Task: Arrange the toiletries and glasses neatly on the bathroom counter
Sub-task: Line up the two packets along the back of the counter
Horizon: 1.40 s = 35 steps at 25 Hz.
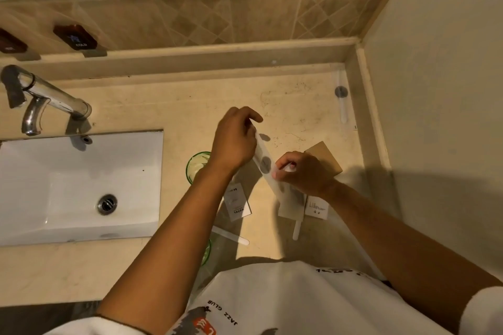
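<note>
White porcelain forms the rectangular sink basin point(79, 185) at the left, under a chrome tap point(46, 100), and the beige stone bench point(294, 100) runs right to the corner wall. Two green drinking glasses show: one point(194, 168) just beside the left forearm, another point(207, 249) nearer the person and largely hidden. Next comes a white labelled sachet point(237, 202) lying flat. The left hand point(234, 141) pinches the upper end of a long clear plastic sleeve point(265, 166) with grey spots, and the right hand point(302, 171) pinches its middle, so both hands grip it above the bench. Two more white packets point(317, 207) and a tan card point(326, 156) lie to the right; another clear sleeve point(341, 98) rests by the corner. Setting the held sleeve down well probably means laying it straight and parallel to the packets, releasing both ends together.
</note>
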Motion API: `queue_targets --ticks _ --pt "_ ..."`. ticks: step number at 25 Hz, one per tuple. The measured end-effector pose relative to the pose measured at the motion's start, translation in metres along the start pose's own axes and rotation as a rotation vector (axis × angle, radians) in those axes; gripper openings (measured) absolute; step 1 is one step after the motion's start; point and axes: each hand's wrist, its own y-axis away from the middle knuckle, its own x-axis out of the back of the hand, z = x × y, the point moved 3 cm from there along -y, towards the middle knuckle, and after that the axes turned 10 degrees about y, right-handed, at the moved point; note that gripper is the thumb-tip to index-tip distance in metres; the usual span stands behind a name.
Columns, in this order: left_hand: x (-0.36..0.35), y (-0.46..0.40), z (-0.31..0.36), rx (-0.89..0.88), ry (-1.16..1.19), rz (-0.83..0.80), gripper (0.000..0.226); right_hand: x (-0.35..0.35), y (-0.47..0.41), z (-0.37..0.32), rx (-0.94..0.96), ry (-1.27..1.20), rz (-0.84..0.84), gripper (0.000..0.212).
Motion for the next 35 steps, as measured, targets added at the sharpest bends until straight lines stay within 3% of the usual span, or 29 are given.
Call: queue_targets --ticks 2,5,9,12,16,20,25,28,32,35 --pt "0.016 -0.008 0.009 -0.01 0.066 0.07 0.027 0.007 0.0 -0.002 -0.046 -0.165 -0.093 0.006" --pt "0.035 -0.016 0.017 -0.011 0.163 0.214 0.026 0.011 -0.001 0.004 -0.1 -0.405 -0.139 0.013" --pt "0.035 -0.009 0.007 0.098 0.305 0.32 0.022 0.02 0.002 0.03 -0.234 -0.915 -0.046 0.03" --pt "0.02 0.002 0.0 0.225 0.419 0.272 0.026 0.044 -0.002 0.046 -0.284 -1.17 0.089 0.038" --pt "-0.019 0.028 0.002 0.416 0.519 0.0 0.039 0.068 -0.025 0.063 -0.207 -1.273 0.272 0.042" --pt "-0.06 0.032 0.002 0.517 0.514 -0.25 0.043 0.074 -0.043 0.051 -0.231 -1.314 0.234 0.027" --pt "-0.089 0.017 0.008 0.604 0.71 -0.231 0.019 0.058 -0.057 0.05 -0.3 -1.104 0.168 0.017" --pt "-0.098 0.001 0.009 0.61 0.683 -0.218 0.013 0.052 -0.061 0.049 -0.332 -1.071 0.158 0.016" --pt "-0.109 -0.007 0.003 0.639 0.639 -0.284 0.017 0.064 -0.067 0.048 -0.403 -1.216 0.302 0.01" --pt "-0.115 -0.009 -0.001 0.626 0.6 -0.329 0.006 0.073 -0.074 0.051 -0.49 -1.266 0.418 0.017"
